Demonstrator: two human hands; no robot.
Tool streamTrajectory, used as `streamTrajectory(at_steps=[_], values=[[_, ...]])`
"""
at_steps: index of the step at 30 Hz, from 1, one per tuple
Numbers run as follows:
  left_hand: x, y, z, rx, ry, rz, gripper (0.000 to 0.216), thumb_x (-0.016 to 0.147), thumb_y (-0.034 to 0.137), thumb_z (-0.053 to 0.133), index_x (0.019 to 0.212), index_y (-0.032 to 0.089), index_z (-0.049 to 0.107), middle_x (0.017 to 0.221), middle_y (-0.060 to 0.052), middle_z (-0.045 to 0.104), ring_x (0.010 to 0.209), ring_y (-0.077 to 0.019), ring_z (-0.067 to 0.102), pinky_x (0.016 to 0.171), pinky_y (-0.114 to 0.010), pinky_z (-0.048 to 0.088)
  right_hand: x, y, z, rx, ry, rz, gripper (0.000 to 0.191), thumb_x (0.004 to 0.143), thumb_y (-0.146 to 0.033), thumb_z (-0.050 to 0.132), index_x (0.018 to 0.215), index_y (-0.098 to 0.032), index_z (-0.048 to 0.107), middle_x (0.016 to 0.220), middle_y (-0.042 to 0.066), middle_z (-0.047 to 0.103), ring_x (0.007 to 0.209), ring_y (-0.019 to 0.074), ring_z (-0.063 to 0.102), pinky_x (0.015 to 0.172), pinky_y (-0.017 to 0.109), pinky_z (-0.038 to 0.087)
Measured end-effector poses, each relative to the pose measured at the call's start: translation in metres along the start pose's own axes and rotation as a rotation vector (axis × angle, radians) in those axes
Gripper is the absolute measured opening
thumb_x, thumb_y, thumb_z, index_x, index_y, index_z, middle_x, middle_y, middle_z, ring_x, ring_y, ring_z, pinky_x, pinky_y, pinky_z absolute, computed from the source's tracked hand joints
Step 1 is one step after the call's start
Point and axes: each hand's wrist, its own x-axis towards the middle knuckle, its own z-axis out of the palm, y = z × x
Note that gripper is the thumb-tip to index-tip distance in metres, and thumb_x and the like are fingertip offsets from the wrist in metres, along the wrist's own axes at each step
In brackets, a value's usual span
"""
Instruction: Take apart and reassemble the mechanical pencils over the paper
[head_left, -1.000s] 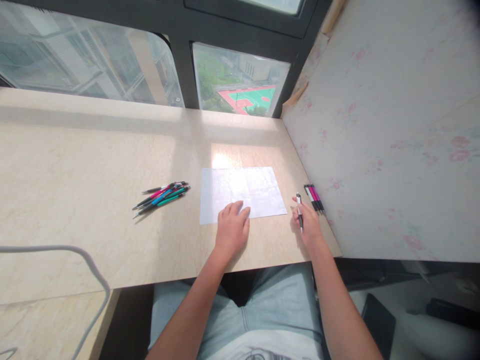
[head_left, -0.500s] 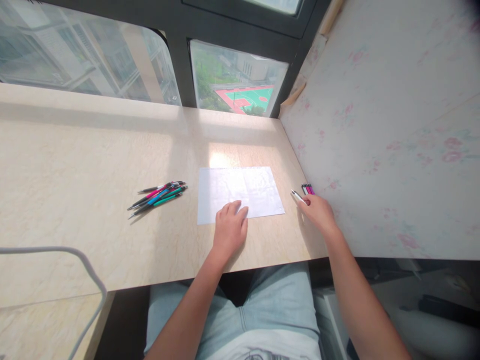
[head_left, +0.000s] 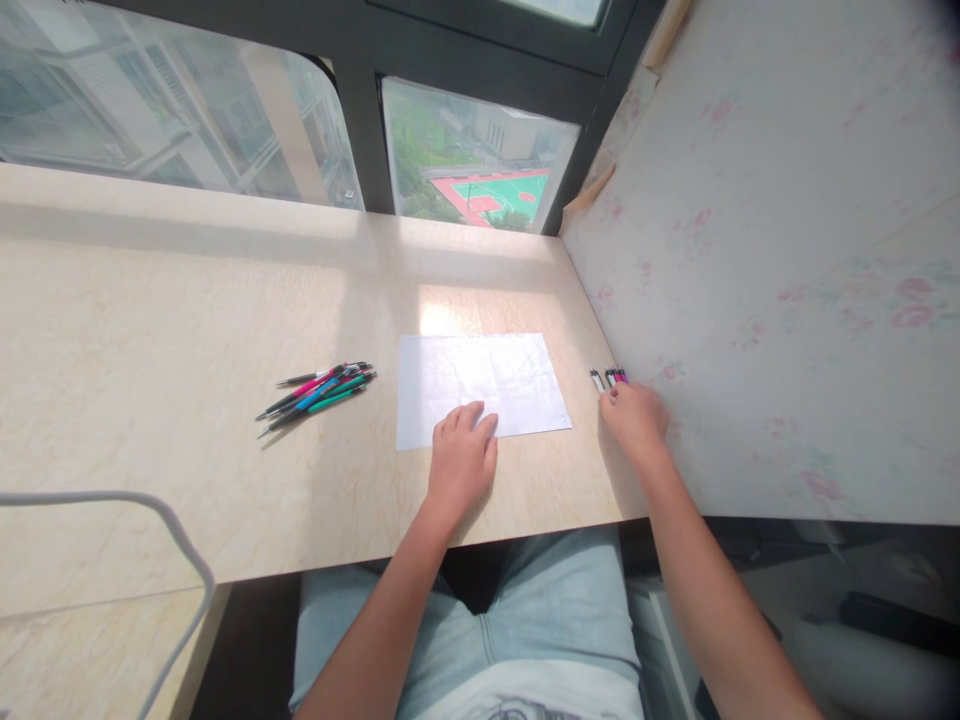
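My left hand (head_left: pixel 463 455) lies over the near edge of a sheet of white paper (head_left: pixel 495 375), its fingers stretched out and holding nothing. By the wall on the right, my right hand (head_left: pixel 636 420) is closed round the near part of a white pen (head_left: pixel 597 380). The pen's dark-tipped far end shows past my fingers, and the rest of it is hidden. Just right of it, several pens with dark ends (head_left: pixel 616 376), some pink or purple, lie side by side, partly covered by my hand.
Left of the paper, several pens (head_left: pixel 319 395) in black, pink, blue and green lie in a loose pile. A grey cable (head_left: pixel 157 515) arches over the table's left front. The papered wall (head_left: pixel 750 330) bounds the right side; a window (head_left: pixel 480 155) stands behind.
The white pen has turned to point more straight away from me and shifted slightly right, alongside the other pens. My left hand has stayed on the paper.
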Motion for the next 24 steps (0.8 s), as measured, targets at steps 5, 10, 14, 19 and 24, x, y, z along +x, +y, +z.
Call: streamTrajectory(at_steps=[5, 10, 14, 19, 24], values=[[0.0, 0.0, 0.001, -0.003, 0.001, -0.005, 0.03, 0.093, 0.019, 0.051, 0.12, 0.025, 0.063, 0.139, -0.01, 0.056, 0.127, -0.0307, 0.047, 0.104, -0.049, 0.04, -0.002, -0.004, 0.001, -0.023, -0.047, 0.011, 0.029, 0.093, -0.036, 0.054, 0.097, -0.018, 0.076, 0.106, 0.017, 0.071, 0.098, 0.0286, 0.066, 0.073, 0.034, 0.046], [0.0, 0.0, 0.0, 0.005, 0.001, 0.001, 0.029, 0.093, 0.02, 0.051, 0.119, 0.025, 0.063, 0.14, -0.01, 0.055, 0.128, -0.0305, 0.047, 0.104, -0.048, 0.04, 0.002, -0.001, 0.003, -0.046, -0.028, 0.008, 0.031, 0.094, -0.035, 0.051, 0.102, -0.017, 0.076, 0.105, 0.017, 0.071, 0.097, 0.0289, 0.066, 0.073, 0.035, 0.047], [0.0, 0.0, 0.0, -0.005, 0.001, -0.003, 0.03, 0.093, 0.02, 0.051, 0.119, 0.025, 0.063, 0.14, -0.011, 0.055, 0.129, -0.0305, 0.046, 0.105, -0.049, 0.039, 0.005, 0.006, 0.004, -0.066, 0.01, 0.019, 0.034, 0.095, -0.034, 0.049, 0.105, -0.016, 0.076, 0.105, 0.018, 0.071, 0.098, 0.0303, 0.066, 0.074, 0.036, 0.047], [0.0, 0.0, 0.0, -0.009, -0.008, -0.003, 0.03, 0.093, 0.02, 0.05, 0.119, 0.025, 0.063, 0.14, -0.01, 0.055, 0.129, -0.0305, 0.046, 0.104, -0.049, 0.04, 0.006, 0.009, 0.007, -0.097, 0.01, 0.012, 0.036, 0.095, -0.033, 0.047, 0.108, -0.017, 0.076, 0.105, 0.018, 0.071, 0.097, 0.0288, 0.066, 0.075, 0.035, 0.047], [0.0, 0.001, 0.0, -0.014, -0.004, -0.002, 0.029, 0.093, 0.02, 0.05, 0.119, 0.025, 0.064, 0.14, -0.011, 0.055, 0.128, -0.0304, 0.047, 0.104, -0.049, 0.039, 0.003, 0.009, 0.007, -0.062, -0.005, 0.008, 0.033, 0.094, -0.033, 0.049, 0.104, -0.016, 0.076, 0.105, 0.017, 0.071, 0.094, 0.0286, 0.066, 0.072, 0.034, 0.046]])
